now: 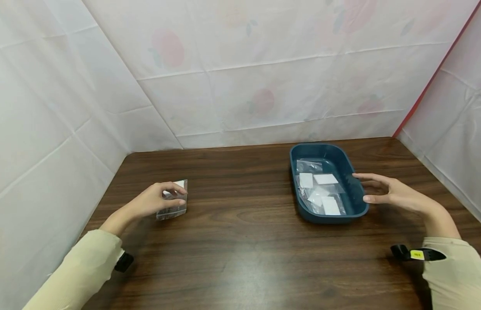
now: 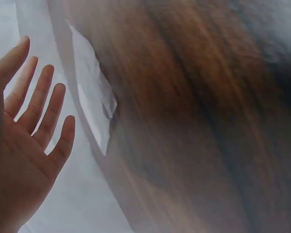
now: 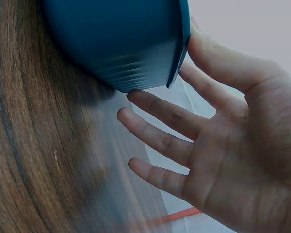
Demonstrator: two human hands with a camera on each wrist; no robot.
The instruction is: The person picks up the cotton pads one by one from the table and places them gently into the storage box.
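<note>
My left hand (image 1: 149,201) hovers over a small clear zip bag (image 1: 173,213) with a white piece in it, at the left of the table. In the left wrist view the fingers are spread and nothing is held; the bag (image 2: 93,85) lies apart from them. My right hand (image 3: 218,145) is at the right side of a dark blue plastic bin (image 1: 331,219), fingers loosely extended. Its thumb and fingertips are at or very near the bin's rim and wall; firm contact cannot be told. Inside the bin lie several clear bags (image 1: 309,165) with white rectangular pieces.
The brown wood-grain table (image 1: 240,245) is bounded by white printed sheeting (image 1: 240,99) at the back and both sides. Dark camera straps (image 1: 418,254) sit on both wrists. The bin stands at the right half, toward the back.
</note>
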